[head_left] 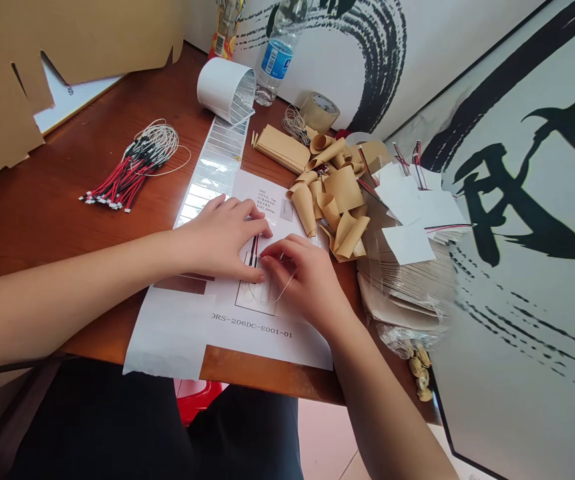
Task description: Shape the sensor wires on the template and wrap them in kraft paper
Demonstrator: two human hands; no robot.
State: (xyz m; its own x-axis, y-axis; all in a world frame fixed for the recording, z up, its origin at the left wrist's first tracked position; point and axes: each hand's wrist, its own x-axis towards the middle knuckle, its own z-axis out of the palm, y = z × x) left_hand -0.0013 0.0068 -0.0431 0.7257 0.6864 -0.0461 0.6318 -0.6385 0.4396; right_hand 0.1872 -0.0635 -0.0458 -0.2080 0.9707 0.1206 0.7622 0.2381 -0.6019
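Note:
A short cable with red and black leads (pixel 254 252) lies on a printed sheet (pixel 312 341), partly hidden by my hands. My left hand (pixel 220 237) rests over the sheet, palm down, its fingers apart; index fingertip and thumb tip are beside the cable's two ends. My right hand (pixel 307 273) is closed, thumb and index finger pinching the cable's thin white wire (pixel 287 287), which loops below the fingers. Under the left hand runs a strip of clear labels (pixel 212 170) that unrolls from a label roll (pixel 220 87).
A bundle of similar cables (pixel 140 163) lies at left. Brown paper pieces (pixel 340 190), a tape roll (pixel 320 110) and a water bottle (pixel 277 60) are at the back. Stacked white cards (pixel 410 247) stand at right, near peanuts (pixel 421 370). Cardboard (pixel 92 33) rises back left.

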